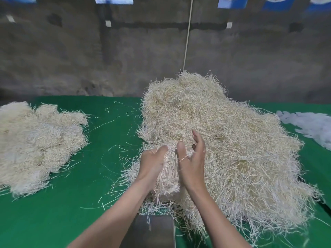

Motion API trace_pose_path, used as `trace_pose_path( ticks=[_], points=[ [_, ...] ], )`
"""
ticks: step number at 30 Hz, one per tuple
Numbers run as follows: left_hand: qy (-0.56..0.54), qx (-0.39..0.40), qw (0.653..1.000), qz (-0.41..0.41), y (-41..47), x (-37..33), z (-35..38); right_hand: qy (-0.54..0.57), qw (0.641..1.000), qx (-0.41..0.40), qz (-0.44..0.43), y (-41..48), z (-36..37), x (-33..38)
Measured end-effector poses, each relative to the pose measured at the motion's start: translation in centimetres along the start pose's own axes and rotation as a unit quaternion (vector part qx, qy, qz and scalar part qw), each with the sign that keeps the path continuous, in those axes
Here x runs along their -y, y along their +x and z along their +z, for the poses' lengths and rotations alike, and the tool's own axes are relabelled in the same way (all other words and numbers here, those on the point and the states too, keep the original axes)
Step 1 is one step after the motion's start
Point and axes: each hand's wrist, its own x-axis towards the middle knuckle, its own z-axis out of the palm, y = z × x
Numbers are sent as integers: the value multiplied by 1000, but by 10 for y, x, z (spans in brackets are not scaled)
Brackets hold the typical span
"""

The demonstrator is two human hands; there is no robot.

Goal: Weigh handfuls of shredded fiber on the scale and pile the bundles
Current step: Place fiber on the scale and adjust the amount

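A big heap of pale shredded fiber covers the right half of the green table. Between my palms sits a compact handful of fiber, lifted at the heap's near left edge. My left hand presses it from the left, fingers buried in the strands. My right hand presses from the right with straight fingers pointing up and away. Below my forearms lies the grey metal scale platform, bare except for a few stray strands. A pile of finished bundles lies at the left.
The green table cloth between the two piles carries scattered loose strands. White plastic sheets or bags lie at the far right edge. A dark concrete wall stands behind the table, with a thin pale cord hanging down it.
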Motion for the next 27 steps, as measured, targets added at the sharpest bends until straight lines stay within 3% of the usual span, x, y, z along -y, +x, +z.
trace_pose_path(
  ticks=[2, 4, 7, 10, 11, 13, 15, 16, 18, 21, 22, 23, 25, 27],
  points=[
    [-19, 55, 998, 17, 2, -5, 0, -10, 992, 124, 18, -6, 10, 7],
    [-92, 101, 991, -10, 5, -7, -3, -24, 987, 157, 32, -6, 13, 7],
    [-163, 120, 979, -35, 2, -3, -12, 44, 995, 57, 62, 10, 0, -1],
    [-18, 34, 998, 52, 0, 23, -21, 81, 993, -45, 78, 17, -9, -7],
    [-1, 37, 998, 56, -7, 31, -18, 101, 988, -67, 94, 19, -7, -8],
    [-71, 77, 994, -28, -25, 43, -7, 126, 978, -98, 135, 18, 0, -10],
    [-213, 87, 967, -112, -31, 48, 2, 108, 979, -111, 130, 14, 4, -8],
    [-284, 73, 945, -146, -26, 45, 6, 82, 985, -107, 110, 8, 6, -6],
    [-327, 8, 928, -177, -12, 31, 8, 39, 993, -88, 71, -13, 11, -9],
    [-256, -111, 951, -133, 3, 17, 2, -14, 1000, -16, 14, -45, 21, -15],
    [-254, -119, 952, -127, 3, 16, 1, -66, 998, 11, -10, -48, 23, -16],
    [-268, -101, 948, -135, 1, 14, 3, -130, 991, 25, -31, -45, 22, -16],
    [-197, -34, 971, -129, -6, 13, 9, -226, 972, 4, -61, -31, 13, -15],
    [-78, -24, 993, -90, -6, 12, 14, -202, 977, -7, -74, -15, 1, -13]
  ],
)
